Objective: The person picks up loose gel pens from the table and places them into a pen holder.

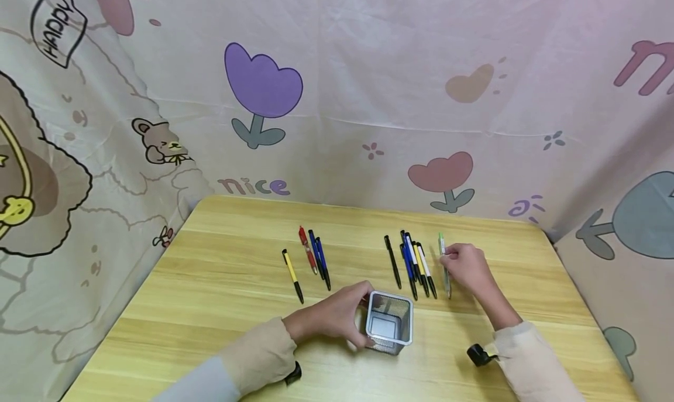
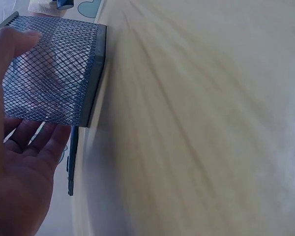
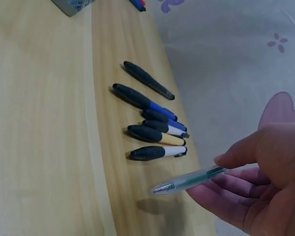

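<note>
Clear plastic with green at one end, that's the green pen (image 3: 191, 179) pinched in your right grip (image 1: 468, 264), between 1 and 2 o'clock from the mesh cup (image 2: 64, 69) in the head view. Should be light and stiff but kinda slick, so I'd pinch it toward the end away from the tip, like you've got it. Your left grip (image 1: 337, 314) is wrapped round the cup, thumb on one side, fingers on another. Probably light too; mesh walls might flex if you squeeze, so hold near the rim. Can't tell if its base touches the bench (image 1: 184, 308).

Headcount: one cup, eleven pens. One's in your right grip. Six lie around 12 to 1 o'clock from the cup: one black pen (image 3: 148, 80), two blue pens (image 3: 145, 102), two white pens (image 3: 162, 151), one yellow pen (image 3: 157, 135). Four more near 10 o'clock: one red pen (image 1: 308, 250), two blue, one yellow.
</note>
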Demonstrator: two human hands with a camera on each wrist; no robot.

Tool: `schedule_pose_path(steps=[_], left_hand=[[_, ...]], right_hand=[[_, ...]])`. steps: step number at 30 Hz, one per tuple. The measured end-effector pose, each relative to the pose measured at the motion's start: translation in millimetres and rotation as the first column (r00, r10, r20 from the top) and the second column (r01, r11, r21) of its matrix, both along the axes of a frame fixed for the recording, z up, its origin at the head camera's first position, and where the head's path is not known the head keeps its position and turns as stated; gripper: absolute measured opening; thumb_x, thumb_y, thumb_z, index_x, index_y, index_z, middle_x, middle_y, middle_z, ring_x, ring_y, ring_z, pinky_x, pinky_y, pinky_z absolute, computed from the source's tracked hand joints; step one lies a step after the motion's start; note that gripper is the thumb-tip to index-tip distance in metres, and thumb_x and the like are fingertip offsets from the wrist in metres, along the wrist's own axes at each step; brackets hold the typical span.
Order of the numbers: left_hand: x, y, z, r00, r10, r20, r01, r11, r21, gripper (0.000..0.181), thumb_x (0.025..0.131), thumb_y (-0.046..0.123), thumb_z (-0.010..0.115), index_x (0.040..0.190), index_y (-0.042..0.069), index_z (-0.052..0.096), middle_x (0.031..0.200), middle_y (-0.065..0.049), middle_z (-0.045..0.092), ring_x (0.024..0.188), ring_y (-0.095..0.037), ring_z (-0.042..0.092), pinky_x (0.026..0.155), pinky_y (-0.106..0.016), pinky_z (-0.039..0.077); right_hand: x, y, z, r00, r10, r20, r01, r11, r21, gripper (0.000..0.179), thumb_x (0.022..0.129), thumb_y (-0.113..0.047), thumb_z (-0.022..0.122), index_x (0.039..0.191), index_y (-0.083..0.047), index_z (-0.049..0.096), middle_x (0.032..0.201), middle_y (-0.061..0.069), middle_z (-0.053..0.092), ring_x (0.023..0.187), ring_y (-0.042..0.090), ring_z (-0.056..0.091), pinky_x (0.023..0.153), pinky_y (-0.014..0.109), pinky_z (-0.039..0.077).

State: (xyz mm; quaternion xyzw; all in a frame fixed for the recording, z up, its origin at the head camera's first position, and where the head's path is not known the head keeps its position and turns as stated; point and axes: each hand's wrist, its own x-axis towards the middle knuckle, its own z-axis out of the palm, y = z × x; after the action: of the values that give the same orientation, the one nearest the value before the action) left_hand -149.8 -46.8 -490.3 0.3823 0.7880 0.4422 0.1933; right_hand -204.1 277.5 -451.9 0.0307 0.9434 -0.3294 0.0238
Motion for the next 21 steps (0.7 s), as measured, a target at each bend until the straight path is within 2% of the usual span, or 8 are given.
schedule_pose_path(steps=[11, 21], left_hand=[[-5.8, -1.3, -0.2, 0.999, 0.027, -0.045, -0.028, 0.999, -0.024, 0.074, 0.066, 0.015, 0.093, 0.127, 0.01, 0.051, 0.124, -0.003, 0.066, 0.113, -0.01, 0.064, 0.105, -0.021, 0.051], [-10.9, -1.9, 0.2, 0.997, 0.064, -0.047, -0.066, 0.997, -0.029, 0.073, 0.066, 0.016, 0.094, 0.124, 0.013, 0.051, 0.121, -0.002, 0.065, 0.108, -0.005, 0.061, 0.103, -0.022, 0.053]], right_hand=[[12.3, -8, 15.9, 0.998, 0.022, -0.051, -0.023, 1.0, -0.011, 0.033, 0.098, -0.015, 0.063, 0.118, 0.012, 0.068, 0.09, 0.017, 0.075, 0.063, 0.019, 0.071, 0.057, 0.027, 0.054], [25.4, -25, 38.5, 0.988, 0.054, -0.145, -0.062, 0.997, -0.054, 0.031, 0.099, -0.016, 0.063, 0.117, 0.009, 0.07, 0.092, 0.017, 0.076, 0.065, 0.017, 0.074, 0.062, 0.024, 0.06]])
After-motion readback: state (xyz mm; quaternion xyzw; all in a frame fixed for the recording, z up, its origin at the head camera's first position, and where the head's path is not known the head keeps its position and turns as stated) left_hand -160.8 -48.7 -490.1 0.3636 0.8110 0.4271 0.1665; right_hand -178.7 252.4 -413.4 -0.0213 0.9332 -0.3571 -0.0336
